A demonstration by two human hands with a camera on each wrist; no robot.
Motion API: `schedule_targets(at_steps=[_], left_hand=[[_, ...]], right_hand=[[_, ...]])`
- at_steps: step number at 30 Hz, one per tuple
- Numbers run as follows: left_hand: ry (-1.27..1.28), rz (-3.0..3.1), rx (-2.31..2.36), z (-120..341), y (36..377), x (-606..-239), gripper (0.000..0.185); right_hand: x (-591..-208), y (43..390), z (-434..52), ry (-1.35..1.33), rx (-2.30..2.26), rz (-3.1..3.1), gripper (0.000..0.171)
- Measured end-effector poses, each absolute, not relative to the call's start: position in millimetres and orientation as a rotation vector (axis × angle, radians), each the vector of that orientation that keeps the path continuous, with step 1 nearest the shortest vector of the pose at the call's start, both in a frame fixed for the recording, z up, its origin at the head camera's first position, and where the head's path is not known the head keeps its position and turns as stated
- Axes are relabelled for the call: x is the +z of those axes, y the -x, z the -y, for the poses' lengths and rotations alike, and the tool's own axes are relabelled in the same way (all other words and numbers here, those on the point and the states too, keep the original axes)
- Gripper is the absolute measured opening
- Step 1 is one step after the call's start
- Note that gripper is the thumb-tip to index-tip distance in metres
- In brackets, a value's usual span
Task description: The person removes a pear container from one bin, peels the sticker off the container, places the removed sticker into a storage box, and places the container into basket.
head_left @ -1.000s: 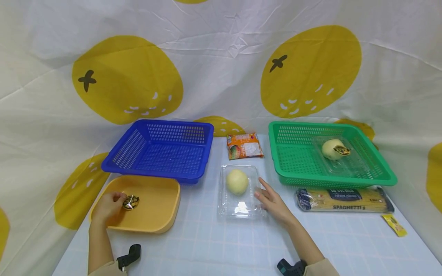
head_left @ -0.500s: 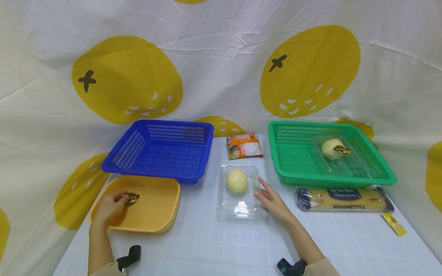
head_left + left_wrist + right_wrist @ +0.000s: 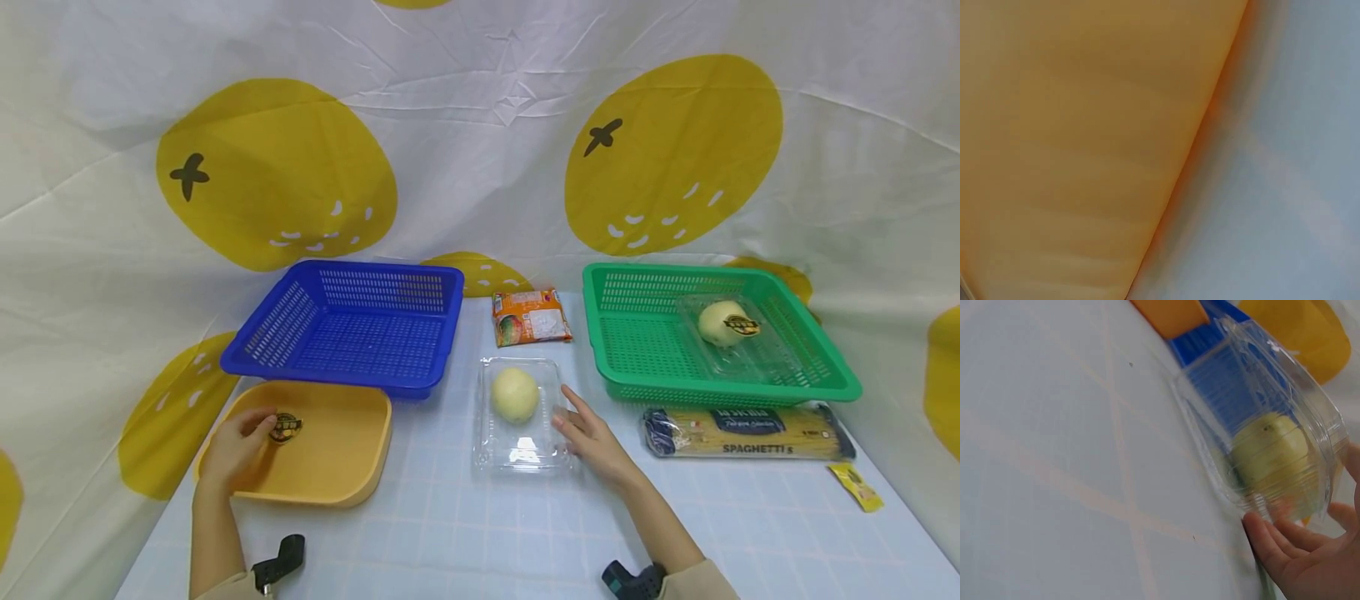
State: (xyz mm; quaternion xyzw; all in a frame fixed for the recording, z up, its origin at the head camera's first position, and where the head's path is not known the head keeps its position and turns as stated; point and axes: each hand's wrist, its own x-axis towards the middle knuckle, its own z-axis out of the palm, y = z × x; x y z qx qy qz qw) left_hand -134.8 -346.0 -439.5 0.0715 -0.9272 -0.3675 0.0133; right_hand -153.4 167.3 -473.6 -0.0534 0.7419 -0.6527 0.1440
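Note:
In the head view my left hand (image 3: 237,446) is over the yellow-orange tray (image 3: 330,442). Its thumb and fingers pinch the edge of a round black-and-gold sticker (image 3: 286,428). The left wrist view shows only the tray wall (image 3: 1097,144) and tabletop, not the hand. A shut clear plastic clamshell box (image 3: 495,446) holds a pale yellow-green round fruit (image 3: 515,396). My right hand (image 3: 596,442) rests against the box's right side with fingers loosely extended. In the right wrist view the fingertips (image 3: 1257,528) are at the box's end, with the fruit (image 3: 1270,450) visible through the plastic.
A blue basket (image 3: 337,387) stands behind the tray. The green basket (image 3: 630,387) at right holds another boxed fruit (image 3: 720,323) bearing a similar sticker. An orange packet (image 3: 531,318) lies at the back, a spaghetti pack (image 3: 750,435) and small yellow sachet (image 3: 857,488) at right.
My left hand has shifted slightly away from me inside the tray, and the pinched sticker has moved and turned a little with it. The right hand and the box keep their places.

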Motion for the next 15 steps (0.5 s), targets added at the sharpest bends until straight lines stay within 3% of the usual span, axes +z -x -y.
schedule_targets(at_steps=[15], left_hand=[[-0.214, 3.034, -1.129, 347.0, 137.0, -436.6, 0.059]], right_hand=[[-474.6, 153.9, -167.2, 0.144, -1.893, -2.139, 0.068]])
